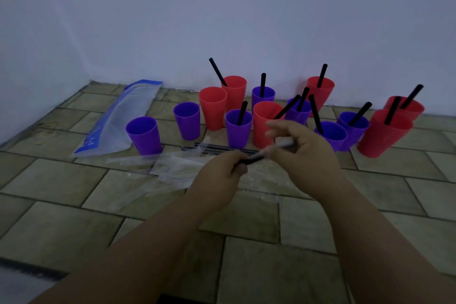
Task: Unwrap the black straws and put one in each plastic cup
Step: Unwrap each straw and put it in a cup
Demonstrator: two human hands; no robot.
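Observation:
My left hand (223,170) grips one end of a black straw (253,158) low over the tiled floor. My right hand (303,145) pinches the clear wrapper (283,145) at the straw's other end. Two wrapped black straws (217,149) lie on the floor just beyond my hands. Several red and purple plastic cups stand near the wall, and most hold a black straw. Three hold none: a purple cup (143,134) at far left, a purple cup (186,119) beside it, and a red cup (213,107).
A blue and clear plastic bag (118,118) lies flat at the left near the wall. Crumpled clear wrappers (172,168) are scattered on the tiles left of my hands. The wall runs close behind the cups.

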